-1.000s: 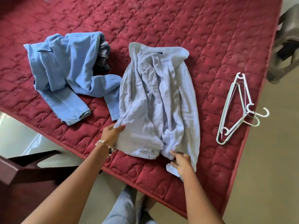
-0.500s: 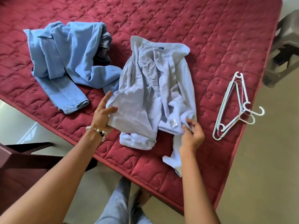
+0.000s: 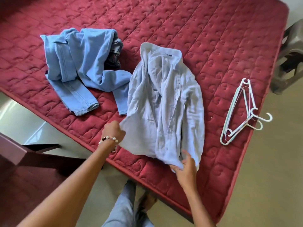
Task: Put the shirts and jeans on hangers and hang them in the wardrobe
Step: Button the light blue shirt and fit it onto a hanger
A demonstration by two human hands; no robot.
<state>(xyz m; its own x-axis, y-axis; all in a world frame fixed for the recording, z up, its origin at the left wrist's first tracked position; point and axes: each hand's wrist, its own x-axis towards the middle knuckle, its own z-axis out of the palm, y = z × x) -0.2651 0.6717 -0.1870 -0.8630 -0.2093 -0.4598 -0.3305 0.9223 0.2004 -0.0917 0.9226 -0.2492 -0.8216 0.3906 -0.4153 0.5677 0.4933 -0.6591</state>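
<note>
Head view: shirt (image 3: 165, 102) being spread on the bed (image 3: 213, 38), no garment yet on a hanger.

Task progress appears early: the pale shirt lies crumpled near the bed's front edge, the jeans (image 3: 78, 69) lie heaped just to its left, and the white hangers (image 3: 241, 112) rest unused near the right edge, well apart from both garments; the wardrobe is not in view. The left hand (image 3: 114, 132) is closed in a fist on the shirt's lower left hem and lifts it slightly. The right hand (image 3: 184, 167) pinches the lower right hem between thumb and fingers, the remaining fingers loosely spread.
</note>
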